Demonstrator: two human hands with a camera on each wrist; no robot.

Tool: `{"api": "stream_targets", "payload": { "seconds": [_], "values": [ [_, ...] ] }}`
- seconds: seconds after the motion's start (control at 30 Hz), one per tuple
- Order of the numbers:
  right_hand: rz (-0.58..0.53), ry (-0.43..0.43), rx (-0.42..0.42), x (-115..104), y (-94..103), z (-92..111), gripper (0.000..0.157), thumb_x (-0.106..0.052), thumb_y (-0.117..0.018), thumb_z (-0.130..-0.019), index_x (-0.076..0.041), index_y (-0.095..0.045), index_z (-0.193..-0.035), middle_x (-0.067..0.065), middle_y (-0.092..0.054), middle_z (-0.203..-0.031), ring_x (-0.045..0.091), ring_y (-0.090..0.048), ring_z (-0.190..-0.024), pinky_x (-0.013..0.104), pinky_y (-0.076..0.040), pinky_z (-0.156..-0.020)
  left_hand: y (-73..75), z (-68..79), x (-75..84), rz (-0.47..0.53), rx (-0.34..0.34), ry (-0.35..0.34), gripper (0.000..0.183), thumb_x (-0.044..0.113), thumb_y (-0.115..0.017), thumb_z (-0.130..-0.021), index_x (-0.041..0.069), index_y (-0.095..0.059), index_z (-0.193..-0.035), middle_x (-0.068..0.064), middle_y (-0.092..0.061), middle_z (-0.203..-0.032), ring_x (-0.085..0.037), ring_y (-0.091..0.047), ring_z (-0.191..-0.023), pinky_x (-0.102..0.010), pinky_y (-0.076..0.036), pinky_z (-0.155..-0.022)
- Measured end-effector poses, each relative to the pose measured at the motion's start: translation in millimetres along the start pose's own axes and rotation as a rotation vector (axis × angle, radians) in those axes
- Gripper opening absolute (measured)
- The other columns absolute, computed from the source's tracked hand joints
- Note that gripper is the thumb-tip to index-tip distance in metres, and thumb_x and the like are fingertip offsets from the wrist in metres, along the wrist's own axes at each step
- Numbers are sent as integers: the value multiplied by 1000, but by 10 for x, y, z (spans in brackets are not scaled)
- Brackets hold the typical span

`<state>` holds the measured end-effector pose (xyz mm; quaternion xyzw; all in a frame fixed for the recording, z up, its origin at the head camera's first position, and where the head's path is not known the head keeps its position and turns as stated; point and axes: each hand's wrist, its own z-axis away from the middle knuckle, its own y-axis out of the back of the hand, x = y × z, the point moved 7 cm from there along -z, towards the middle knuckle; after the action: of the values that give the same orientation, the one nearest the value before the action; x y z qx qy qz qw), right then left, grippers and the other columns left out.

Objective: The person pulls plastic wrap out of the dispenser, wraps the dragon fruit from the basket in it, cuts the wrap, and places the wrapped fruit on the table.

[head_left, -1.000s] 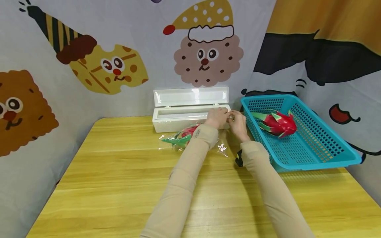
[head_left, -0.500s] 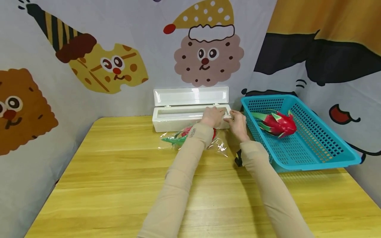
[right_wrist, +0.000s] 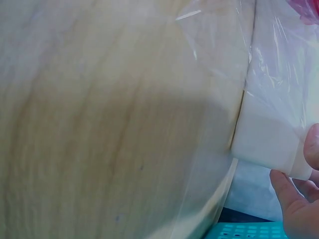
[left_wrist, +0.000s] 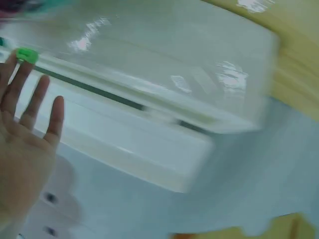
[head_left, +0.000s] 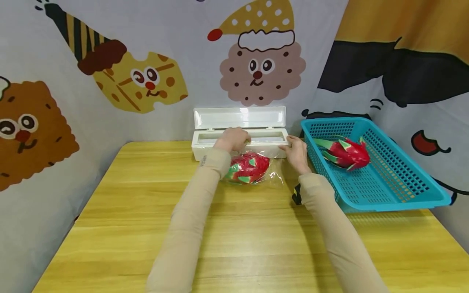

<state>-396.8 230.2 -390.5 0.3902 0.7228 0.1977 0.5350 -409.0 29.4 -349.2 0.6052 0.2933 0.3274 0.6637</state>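
Observation:
A white cling film dispenser [head_left: 253,150] stands at the back of the table with its lid [head_left: 239,118] raised. My left hand [head_left: 233,138] is over its top, left of the middle. In the left wrist view its straight fingers [left_wrist: 37,102] reach a small green slider [left_wrist: 26,55] on the dispenser's edge; the thumb is hidden. My right hand [head_left: 296,151] grips the right end, with the thumb [right_wrist: 313,147] on the front face. Before the dispenser lies a red and green dragon fruit [head_left: 253,167] under clear film [right_wrist: 274,55], partly hidden by my left sleeve.
A blue plastic basket [head_left: 399,201] stands at the right, holding another dragon fruit [head_left: 349,154]. A wooden table [head_left: 253,240] extends toward me. Close behind the dispenser hangs a curtain [head_left: 157,122] printed with cartoon figures.
My left hand has moved left along the dispenser's top from its right end, uncovering more of the dragon fruit. My right hand stays at the right end. The head view has shifted slightly.

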Motion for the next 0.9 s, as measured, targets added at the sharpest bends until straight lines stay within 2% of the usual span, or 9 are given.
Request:
{"api": "stream_targets", "payload": {
  "seconds": [0.1, 0.23, 0.37, 0.53, 0.73, 0.8, 0.9],
  "values": [
    [-5, -5, -3, 18, 5, 5, 50, -16, -69, -87, 8, -53, -127, 23, -53, -135, 38, -49, -127, 47, -43, -105, -39, 186, -279, 31, 43, -15, 29, 17, -53, -95, 16, -64, -122, -3, -65, -125, -23, -59, -116, -41, -48, -101],
    [-14, -6, -3, 37, 18, 6, 50, -17, -69, -87, 8, -53, -128, 23, -53, -136, 39, -48, -128, 47, -43, -105, -126, 451, -640, 25, 141, -13, 26, 25, -64, -91, 17, -66, -116, -3, -67, -122, -25, -59, -115, -45, -46, -102],
    [-21, 0, -4, 47, 18, 3, 51, -17, -69, -87, 8, -53, -128, 23, -52, -136, 39, -48, -128, 47, -44, -104, -214, 680, -889, 55, 259, -11, 32, 24, -70, -85, 19, -66, -117, -5, -66, -124, -28, -54, -123, -46, -39, -109],
    [-29, 5, -3, 38, 5, 4, 51, -18, -70, -86, 7, -54, -127, 22, -53, -136, 38, -49, -127, 47, -44, -104, -299, 802, -1007, 155, 361, -5, 31, 17, -68, -86, 13, -64, -116, -13, -63, -124, -32, -56, -118, -47, -44, -105],
    [-25, 11, 10, 38, 1, 2, 51, -19, -71, -85, 7, -55, -126, 22, -54, -135, 38, -51, -126, 47, -44, -104, -409, 858, -1144, 339, 395, 119, 30, 23, -65, -88, 7, -60, -113, -17, -55, -125, -36, -59, -107, -49, -51, -95],
    [-24, 8, 7, 42, -5, 1, 51, -18, -71, -85, 7, -55, -126, 22, -54, -135, 38, -50, -126, 47, -44, -104, -432, 880, -1190, 375, 430, 155, 31, 27, -66, -87, 6, -60, -109, -16, -55, -121, -35, -60, -99, -45, -54, -89],
    [-21, 3, 1, 49, -8, 1, 51, -18, -71, -85, 7, -54, -127, 22, -53, -136, 38, -50, -126, 47, -44, -105, -451, 896, -1224, 397, 472, 170, 32, 31, -67, -86, 6, -60, -105, -14, -54, -116, -31, -60, -92, -41, -56, -81]
  ]
}}
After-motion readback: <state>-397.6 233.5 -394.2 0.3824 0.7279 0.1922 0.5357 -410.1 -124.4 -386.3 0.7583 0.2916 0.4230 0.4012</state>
